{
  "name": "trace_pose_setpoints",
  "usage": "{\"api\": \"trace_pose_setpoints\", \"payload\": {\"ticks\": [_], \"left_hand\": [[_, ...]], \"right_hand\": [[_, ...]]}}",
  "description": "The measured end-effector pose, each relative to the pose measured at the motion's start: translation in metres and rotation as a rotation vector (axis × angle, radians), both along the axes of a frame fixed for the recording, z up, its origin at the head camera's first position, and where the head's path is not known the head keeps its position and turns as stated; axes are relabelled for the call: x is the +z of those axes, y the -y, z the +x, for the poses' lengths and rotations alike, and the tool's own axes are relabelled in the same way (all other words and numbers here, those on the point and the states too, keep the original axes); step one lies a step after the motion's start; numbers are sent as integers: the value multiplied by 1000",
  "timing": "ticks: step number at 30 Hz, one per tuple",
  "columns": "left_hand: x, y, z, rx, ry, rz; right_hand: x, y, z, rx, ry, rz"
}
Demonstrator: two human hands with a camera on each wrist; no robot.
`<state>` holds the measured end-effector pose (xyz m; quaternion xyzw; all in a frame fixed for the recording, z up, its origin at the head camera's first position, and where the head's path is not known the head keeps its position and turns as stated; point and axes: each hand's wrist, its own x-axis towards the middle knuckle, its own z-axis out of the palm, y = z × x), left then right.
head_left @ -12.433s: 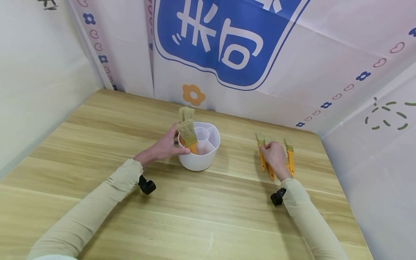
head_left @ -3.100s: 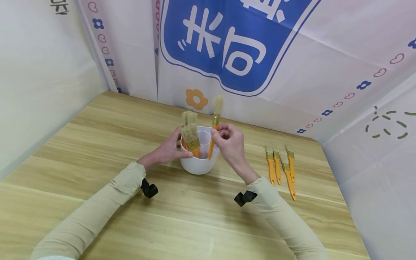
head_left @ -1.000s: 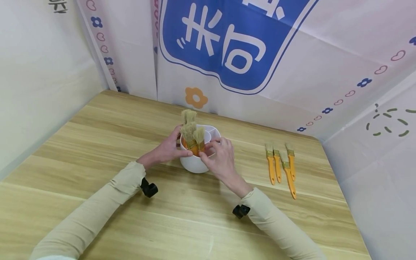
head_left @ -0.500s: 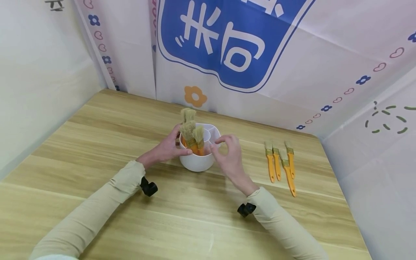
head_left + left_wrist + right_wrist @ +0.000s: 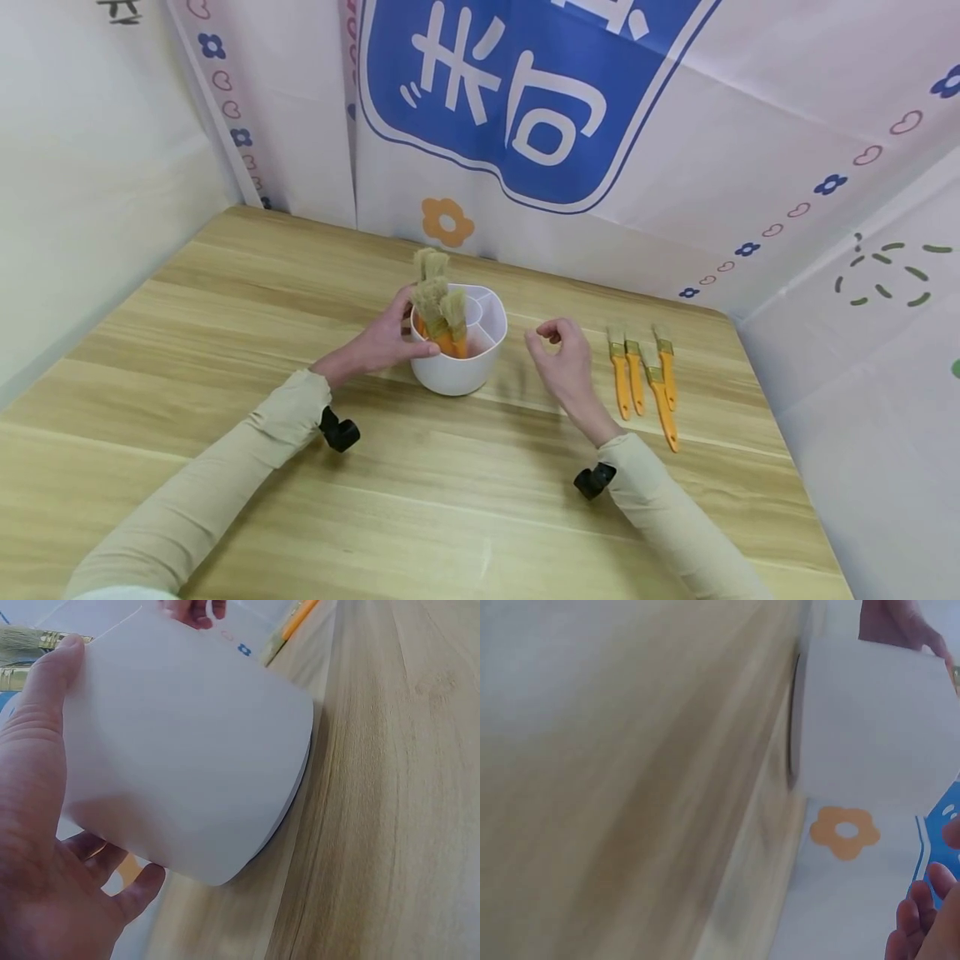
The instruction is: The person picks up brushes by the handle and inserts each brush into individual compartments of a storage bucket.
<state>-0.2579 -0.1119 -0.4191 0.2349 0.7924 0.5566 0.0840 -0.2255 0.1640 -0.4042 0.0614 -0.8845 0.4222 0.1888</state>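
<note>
Head view: your left hand [image 5: 382, 337] curls around the left side of the white divided holder [image 5: 457, 379], which stands on the wood-grain table [image 5: 420, 500] with bristle paintbrushes [image 5: 431, 296] grouped in its left compartment. Your right hand [image 5: 566, 362], fingers loosely bent, has hold of nothing between the holder and four orange-handled paintbrushes [image 5: 663, 412]. Behind, a blue panel [image 5: 585, 42] bears white Chinese characters [image 5: 542, 157], partly cut off; you can't read them reliably.
</note>
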Motion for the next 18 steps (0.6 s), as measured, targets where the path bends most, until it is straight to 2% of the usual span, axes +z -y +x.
{"api": "trace_pose_setpoints", "payload": {"ticks": [6, 11, 18], "left_hand": [[1, 3, 1, -5, 7, 0], [1, 8, 1, 2, 34, 47], [2, 15, -1, 13, 18, 64]], "right_hand": [[-6, -14, 1, -29, 1, 13], [-6, -22, 1, -45, -26, 22], [-8, -33, 1, -69, 43, -9]]}}
